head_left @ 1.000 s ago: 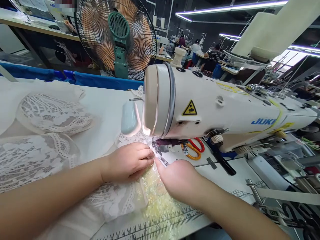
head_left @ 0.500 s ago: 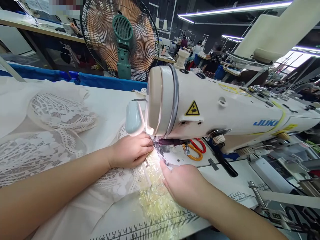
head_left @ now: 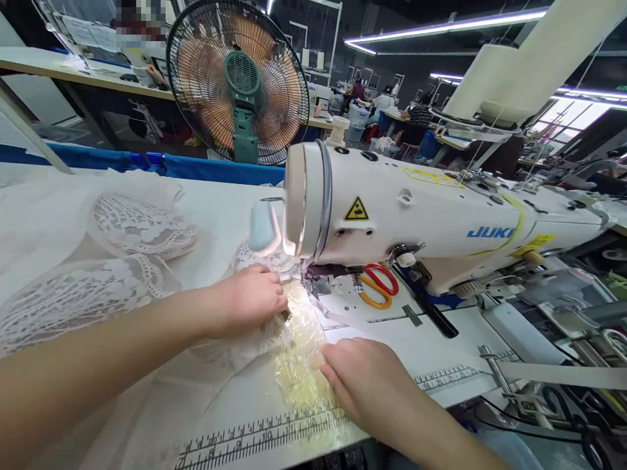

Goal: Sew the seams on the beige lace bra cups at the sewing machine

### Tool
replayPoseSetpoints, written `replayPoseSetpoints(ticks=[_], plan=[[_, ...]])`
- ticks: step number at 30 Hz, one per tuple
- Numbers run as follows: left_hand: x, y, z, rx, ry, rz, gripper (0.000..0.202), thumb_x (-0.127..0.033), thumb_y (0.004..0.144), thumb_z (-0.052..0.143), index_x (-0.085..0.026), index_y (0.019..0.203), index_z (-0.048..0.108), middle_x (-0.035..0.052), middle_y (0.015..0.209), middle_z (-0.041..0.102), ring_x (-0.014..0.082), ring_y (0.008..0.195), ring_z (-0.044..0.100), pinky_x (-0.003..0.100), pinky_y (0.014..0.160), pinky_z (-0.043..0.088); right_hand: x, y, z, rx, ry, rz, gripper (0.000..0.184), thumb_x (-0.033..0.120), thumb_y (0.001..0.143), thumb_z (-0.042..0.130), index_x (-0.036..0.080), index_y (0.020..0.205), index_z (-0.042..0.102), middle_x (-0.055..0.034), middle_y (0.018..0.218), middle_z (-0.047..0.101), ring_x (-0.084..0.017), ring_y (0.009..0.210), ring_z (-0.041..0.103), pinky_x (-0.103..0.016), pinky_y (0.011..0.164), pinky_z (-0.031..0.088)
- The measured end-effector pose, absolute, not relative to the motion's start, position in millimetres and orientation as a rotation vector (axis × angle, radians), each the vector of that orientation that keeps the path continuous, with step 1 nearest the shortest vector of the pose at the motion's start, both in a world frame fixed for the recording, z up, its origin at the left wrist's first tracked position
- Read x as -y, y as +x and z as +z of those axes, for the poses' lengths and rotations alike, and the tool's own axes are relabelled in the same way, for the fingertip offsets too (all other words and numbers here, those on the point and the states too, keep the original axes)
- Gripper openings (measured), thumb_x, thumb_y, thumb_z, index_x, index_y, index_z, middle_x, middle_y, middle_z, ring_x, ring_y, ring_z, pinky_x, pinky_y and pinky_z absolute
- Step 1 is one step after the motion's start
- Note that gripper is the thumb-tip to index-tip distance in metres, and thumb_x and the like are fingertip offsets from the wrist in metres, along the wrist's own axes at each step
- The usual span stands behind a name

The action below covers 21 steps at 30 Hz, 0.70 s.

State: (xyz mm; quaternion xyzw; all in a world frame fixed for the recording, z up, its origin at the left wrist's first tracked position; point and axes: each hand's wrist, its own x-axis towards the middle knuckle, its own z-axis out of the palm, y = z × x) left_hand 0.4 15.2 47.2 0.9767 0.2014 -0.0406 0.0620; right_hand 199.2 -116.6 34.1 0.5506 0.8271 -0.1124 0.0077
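White lace fabric (head_left: 142, 225) spreads over the left of the sewing table and runs in under the head of a white sewing machine (head_left: 377, 196). My left hand (head_left: 252, 300) is closed on this fabric, fingers curled, just left of the presser foot (head_left: 308, 277). In front of the foot, a yellow patch under clear, wrinkled film (head_left: 304, 375) covers the table surface. At its right edge rests my right hand (head_left: 367, 375), thumb and fingers drawn together. Whatever its fingertips may pinch is hidden.
Red and orange scissor handles (head_left: 379, 284) lie behind the needle area, beside a black-handled tool (head_left: 441, 318). A printed ruler (head_left: 267, 437) follows the front edge. A large fan (head_left: 242, 78) stands beyond the table. Other people work at machines in the background.
My left hand has drawn back slightly left from the presser foot. My right hand has moved down, toward the front edge. The camera view has shifted a little.
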Motion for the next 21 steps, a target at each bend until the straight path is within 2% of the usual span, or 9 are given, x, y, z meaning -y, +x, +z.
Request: replayPoseSetpoints(ticks=[1,3,6,8,10,12,14,17,21], plan=[[-16.2,0.5,49.3,-0.644,2.879,-0.117,0.016,-0.009,0.073,0.047,-0.018,0.063,0.055,0.0035,0.066,0.061,0.019,0.067,0.054,0.034,0.068,0.043,120.3,195.4,29.8,-2.652,1.779,-0.396,0.022,0.022,0.09,0.041,0.019,0.082,0.061,-0.0029,0.07,0.062,-0.02,0.064,0.057,-0.03,0.051,0.035],[-19.9,0.3,53.6,-0.678,2.687,0.007,0.016,-0.016,0.078,0.043,-0.018,0.063,0.049,0.0023,0.066,0.056,0.0151,0.06,0.05,0.028,0.057,0.04,126.5,184.0,20.4,-2.854,1.862,-0.503,0.025,0.025,0.09,0.042,0.018,0.105,0.06,-0.0058,0.083,0.064,-0.021,0.074,0.058,-0.03,0.06,0.042],[-24.4,0.1,58.3,-0.707,2.376,0.286,0.021,-0.03,0.085,0.041,-0.019,0.067,0.043,-0.0027,0.059,0.045,0.0104,0.051,0.039,0.023,0.047,0.034,128.7,161.6,11.0,-3.089,1.821,-0.677,0.05,0.033,0.089,0.047,0.017,0.136,0.041,-0.011,0.099,0.062,-0.022,0.083,0.057,-0.032,0.066,0.046],[-23.1,0.2,57.3,-0.787,2.194,0.391,0.023,-0.034,0.085,0.042,-0.021,0.067,0.037,-0.0057,0.054,0.037,0.0088,0.047,0.033,0.022,0.043,0.03,124.8,149.8,10.5,-3.075,1.817,-0.755,0.045,0.033,0.088,0.047,0.013,0.128,0.05,-0.01,0.09,0.063,-0.021,0.076,0.057,-0.03,0.062,0.045],[-17.9,-0.6,51.1,-0.879,2.09,0.483,0.019,-0.032,0.084,0.042,-0.021,0.069,0.035,-0.0064,0.055,0.036,0.0084,0.046,0.033,0.021,0.043,0.03,119.0,145.0,13.0,-3.007,1.925,-0.79,0.029,0.029,0.089,0.045,0.013,0.104,0.063,-0.0065,0.075,0.062,-0.018,0.066,0.055,-0.027,0.059,0.042],[-10.3,-3.2,40.7,-0.945,2.147,0.561,0.011,-0.026,0.081,0.041,-0.02,0.072,0.039,-0.0046,0.06,0.042,0.0096,0.05,0.039,0.021,0.047,0.034,114.1,147.8,15.3,-2.948,2.085,-0.786,0.025,0.023,0.088,0.043,0.015,0.082,0.065,-0.0047,0.068,0.062,-0.017,0.064,0.056,-0.025,0.058,0.04],[-2.2,-6.3,29.2,-1.003,2.327,0.594,0.013,-0.02,0.08,0.038,-0.018,0.079,0.05,-0.0003,0.072,0.05,0.0122,0.06,0.049,0.023,0.055,0.041,111.9,155.2,15.4,-2.876,2.203,-0.788,0.024,0.02,0.086,0.044,0.016,0.075,0.065,-0.0045,0.068,0.064,-0.017,0.066,0.058,-0.025,0.059,0.04],[7.7,-7.4,18.1,-1.113,2.603,0.424,0.031,-0.017,0.081,0.034,-0.02,0.092,0.063,0.0036,0.082,0.053,0.0152,0.066,0.054,0.025,0.057,0.041,112.7,166.0,12.6,-2.774,2.221,-0.826,0.023,0.018,0.085,0.045,0.016,0.09,0.067,-0.0053,0.077,0.07,-0.018,0.07,0.061,-0.026,0.062,0.042],[13.7,1.0,20.9,-1.257,2.725,0.076,0.031,-0.02,0.084,0.037,-0.021,0.096,0.066,0.0026,0.075,0.051,0.0146,0.055,0.048,0.024,0.044,0.026,114.2,170.9,9.7,-2.662,2.126,-0.748,0.036,0.02,0.086,0.044,0.015,0.116,0.061,-0.0074,0.084,0.071,-0.02,0.073,0.063,-0.027,0.061,0.043]])
